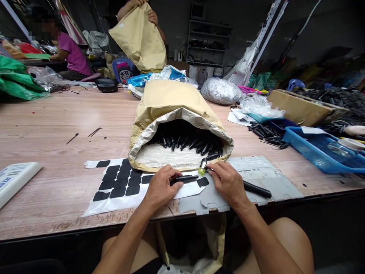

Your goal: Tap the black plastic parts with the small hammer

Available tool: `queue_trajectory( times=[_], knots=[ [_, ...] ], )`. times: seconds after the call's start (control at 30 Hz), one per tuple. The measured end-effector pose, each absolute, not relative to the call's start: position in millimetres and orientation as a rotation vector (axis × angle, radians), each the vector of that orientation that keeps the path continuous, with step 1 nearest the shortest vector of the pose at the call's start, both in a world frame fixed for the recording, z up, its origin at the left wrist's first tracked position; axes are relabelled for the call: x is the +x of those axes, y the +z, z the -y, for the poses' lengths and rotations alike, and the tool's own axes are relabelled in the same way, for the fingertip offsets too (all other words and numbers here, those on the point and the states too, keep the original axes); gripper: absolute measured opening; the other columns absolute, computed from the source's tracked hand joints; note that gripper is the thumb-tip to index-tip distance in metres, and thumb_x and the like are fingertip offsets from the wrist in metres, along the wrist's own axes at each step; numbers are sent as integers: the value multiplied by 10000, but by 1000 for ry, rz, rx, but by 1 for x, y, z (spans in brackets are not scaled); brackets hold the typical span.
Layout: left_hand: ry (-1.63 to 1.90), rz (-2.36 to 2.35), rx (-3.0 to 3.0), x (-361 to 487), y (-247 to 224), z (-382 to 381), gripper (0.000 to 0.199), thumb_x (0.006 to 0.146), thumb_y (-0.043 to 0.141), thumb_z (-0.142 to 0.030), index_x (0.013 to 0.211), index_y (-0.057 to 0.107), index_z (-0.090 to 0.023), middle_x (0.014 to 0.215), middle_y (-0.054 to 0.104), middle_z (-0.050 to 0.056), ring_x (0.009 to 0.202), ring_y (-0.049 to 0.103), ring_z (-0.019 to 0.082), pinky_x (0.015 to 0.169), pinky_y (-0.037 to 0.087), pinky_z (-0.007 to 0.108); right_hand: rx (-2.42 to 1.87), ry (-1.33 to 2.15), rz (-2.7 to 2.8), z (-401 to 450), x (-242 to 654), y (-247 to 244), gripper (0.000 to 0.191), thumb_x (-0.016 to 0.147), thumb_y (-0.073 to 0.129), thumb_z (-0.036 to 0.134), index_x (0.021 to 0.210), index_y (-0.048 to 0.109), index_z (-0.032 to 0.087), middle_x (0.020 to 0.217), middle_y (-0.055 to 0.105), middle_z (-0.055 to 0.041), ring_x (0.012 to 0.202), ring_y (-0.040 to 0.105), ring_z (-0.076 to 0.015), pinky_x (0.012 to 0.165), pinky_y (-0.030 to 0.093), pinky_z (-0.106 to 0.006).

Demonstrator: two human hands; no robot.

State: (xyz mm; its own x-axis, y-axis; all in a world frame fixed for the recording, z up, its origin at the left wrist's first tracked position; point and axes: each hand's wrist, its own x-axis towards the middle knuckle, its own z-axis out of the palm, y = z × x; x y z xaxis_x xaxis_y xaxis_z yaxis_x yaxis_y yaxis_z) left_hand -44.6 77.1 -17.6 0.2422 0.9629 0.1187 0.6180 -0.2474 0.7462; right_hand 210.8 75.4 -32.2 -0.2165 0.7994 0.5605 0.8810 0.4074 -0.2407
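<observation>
Your left hand [162,186] pinches the slim black rod [188,178], six o'clock of the sack [173,95]; likely light, stiff, slick: hold its nine-o'clock end. Your right hand [229,184] curls half-closed, its hold unclear.

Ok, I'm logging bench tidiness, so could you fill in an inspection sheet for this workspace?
Surface: wood-grain table, grey sheet at its near edge.
Job's things: open sack holding black parts; black stickers on white backing.
Clutter: plastic bundle and blue tray, right.
Hands: left hand holds a black rod; right hand is over a black handle, grip partly hidden.
Cables: cord-like line, upper right; unclear what.
Surroundings: person in purple, left; another person's hand on a raised sack.
</observation>
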Motion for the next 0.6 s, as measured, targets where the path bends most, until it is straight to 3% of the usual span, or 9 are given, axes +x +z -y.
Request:
queue_trajectory(
  times=[0.33,0.47,0.6],
  knots=[
    [763,-1317,1973,-46,1,-56,147,905,628,-346,987,694,-244,931,673,18,852,604,198,752,447,299,-1460,-148,2040,-76,211,-34,227,945,548,187,1119,681,246,976,668,-50,946,585,-222,853,476,-340],
    [393,-1030,1875,-42,21,-10,121,917,629,-361,992,712,-314,903,719,-37,805,631,166,715,447,255,-1477,-151,2042,-75,210,-32,219,948,555,190,1121,679,243,972,666,-52,956,586,-229,867,473,-346],
    [52,-1082,1886,-32,-10,18,155,810,690,-290,956,730,-326,952,745,-12,920,678,230,772,476,290,-1481,-147,2039,-74,209,-32,211,955,556,196,1127,672,238,995,664,-57,970,583,-229,887,470,-350]
  ],
)
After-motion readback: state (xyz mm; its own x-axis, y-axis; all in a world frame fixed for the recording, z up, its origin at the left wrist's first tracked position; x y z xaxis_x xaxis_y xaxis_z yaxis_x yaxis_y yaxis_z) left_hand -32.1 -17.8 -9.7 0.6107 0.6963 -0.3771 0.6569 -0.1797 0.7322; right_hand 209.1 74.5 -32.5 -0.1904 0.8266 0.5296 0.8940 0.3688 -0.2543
